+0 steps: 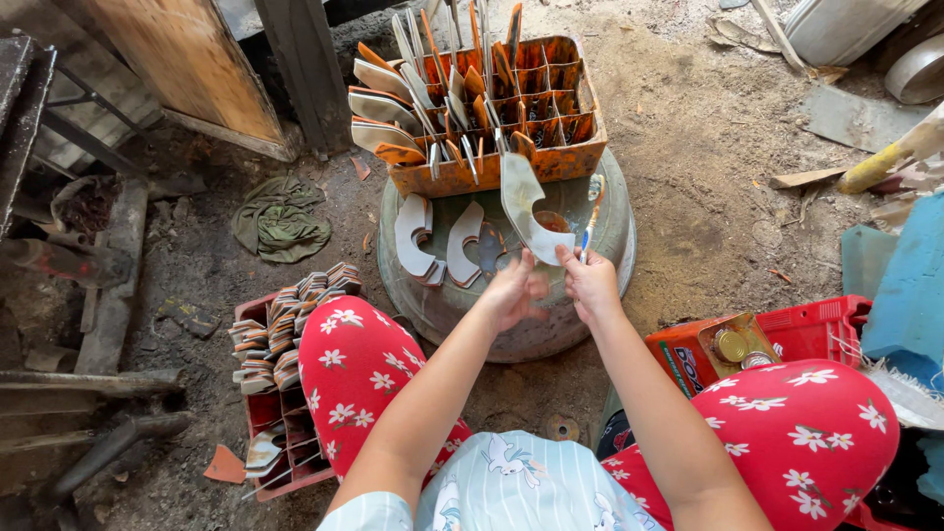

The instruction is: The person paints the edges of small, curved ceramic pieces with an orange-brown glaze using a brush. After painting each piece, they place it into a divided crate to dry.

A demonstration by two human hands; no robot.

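Starting at your far left, dark metal bars (88,379) are lying on the dirt floor (688,147), partly running out of view, and a crumpled green rag (280,218) is sitting on the floor beyond them. Next to your left knee, a red crate (267,413) is holding rows of stacked curved pieces (285,320); your leg is covering its right side, so you cannot see how far it extends.

Your left hand (511,292) is reaching forward over the round metal basin (433,295), fingers curled, blurred by motion; it is pinching the lower edge of the pale curved piece (526,206), though the exact grip is hard to make out. The piece is standing up between both hands, above the basin and just in front of the orange divided box (492,167), which is crammed with similar pieces on end. Two more pale curved pieces (438,236) are lying inside the basin to the left.

Your right hand (590,283) is closing on the same piece's lower right corner while also gripping a thin brush (590,221) pointing up and away.

Further right, a red crate (816,329) with small tins (733,346) is sitting partly hidden behind your right knee.
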